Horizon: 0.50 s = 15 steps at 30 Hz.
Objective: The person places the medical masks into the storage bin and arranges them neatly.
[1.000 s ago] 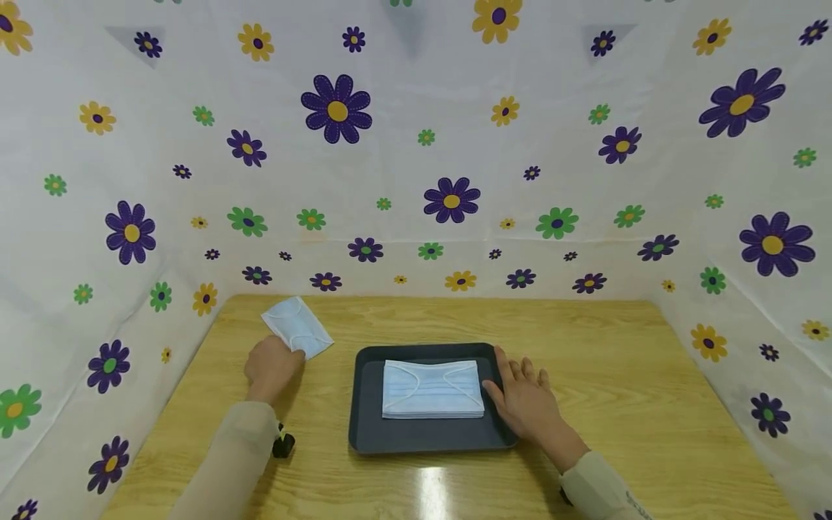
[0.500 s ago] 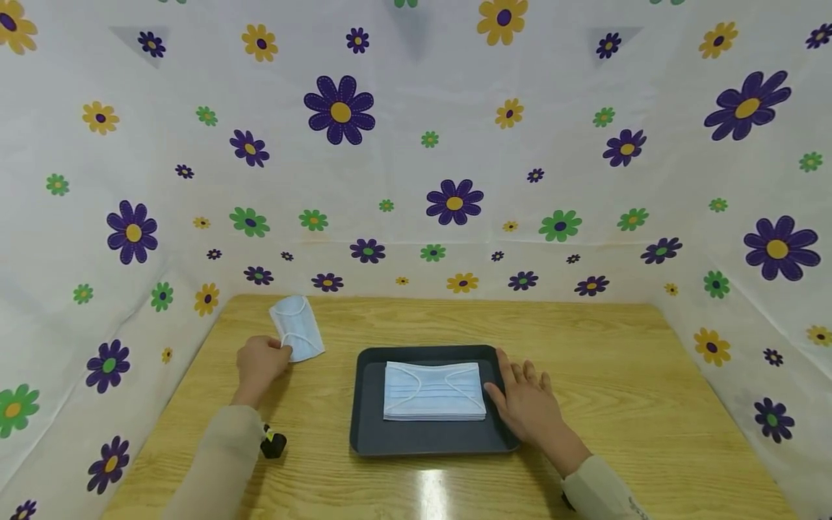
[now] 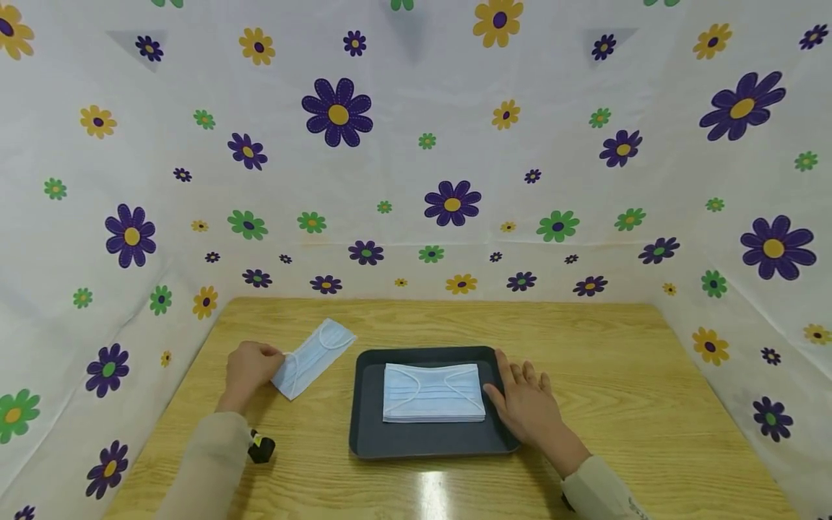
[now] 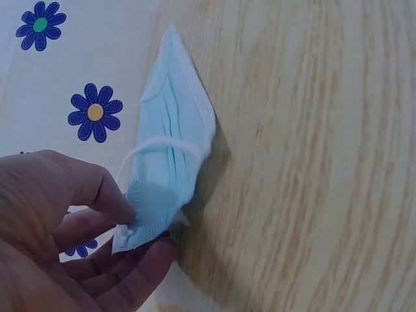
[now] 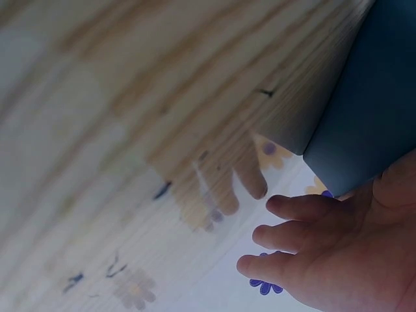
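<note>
A light blue face mask (image 3: 315,355) with white ear loops is pinched at its near left end between the thumb and fingers of my left hand (image 3: 249,372). In the left wrist view that mask (image 4: 170,136) stretches away from the fingertips above the wood. A stack of similar masks (image 3: 434,393) lies flat on a dark grey tray (image 3: 432,442). My right hand (image 3: 529,408) rests against the tray's right rim, fingers extended. Seen from the right wrist, the hand (image 5: 338,253) has spread fingers beside the tray's outer wall (image 5: 364,110).
The wooden table (image 3: 617,375) carries the tray near its middle. White cloth walls (image 3: 390,166) with printed flowers enclose the table at the back and both sides. A small black device (image 3: 262,447) sits at the left wrist.
My left hand has shifted slightly left and nearer with the mask. The mask has swung from pointing away to slanting toward the right. My right hand, the tray and the stack stay put.
</note>
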### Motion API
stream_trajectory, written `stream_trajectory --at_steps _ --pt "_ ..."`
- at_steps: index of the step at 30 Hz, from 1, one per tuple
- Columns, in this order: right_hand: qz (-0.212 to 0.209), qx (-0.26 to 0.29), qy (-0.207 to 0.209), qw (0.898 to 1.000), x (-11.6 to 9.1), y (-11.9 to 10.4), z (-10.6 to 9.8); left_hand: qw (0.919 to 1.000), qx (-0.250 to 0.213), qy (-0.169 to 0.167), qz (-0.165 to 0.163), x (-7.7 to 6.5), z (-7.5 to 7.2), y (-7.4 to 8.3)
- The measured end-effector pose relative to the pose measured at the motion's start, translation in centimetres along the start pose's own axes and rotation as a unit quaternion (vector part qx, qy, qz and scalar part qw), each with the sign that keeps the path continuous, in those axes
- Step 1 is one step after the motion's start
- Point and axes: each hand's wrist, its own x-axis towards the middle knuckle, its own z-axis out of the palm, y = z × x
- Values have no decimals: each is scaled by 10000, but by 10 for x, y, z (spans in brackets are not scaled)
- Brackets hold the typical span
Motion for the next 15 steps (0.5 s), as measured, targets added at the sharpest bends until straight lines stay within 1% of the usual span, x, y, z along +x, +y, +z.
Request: stream_trajectory --at_steps 2,5,7,9,12,13,15 --pt "6 13 5 10000 -1 1 1 9999 -105 -79 -56 1 0 -2" --pt "4 3 21 10000 -1 1 3 9980 -498 -206 -318 3 2 -7" --pt "-10 -23 38 10000 -2 1 3 9944 -860 -266 -552 4 3 -12" --pt "-25 -57 61 10000 -2 0 3 9891 -1191 -315 -812 4 4 -16" --pt "-41 -87 126 9999 -2 0 2 9747 -1902 -402 -1101 6 3 -23" --pt "-43 -86 153 9998 -2 0 2 9669 -2204 -439 -1208 8 3 -25" --pt "-49 -82 213 9997 -1 -1 1 9472 -2851 -511 -1376 10 3 -27"
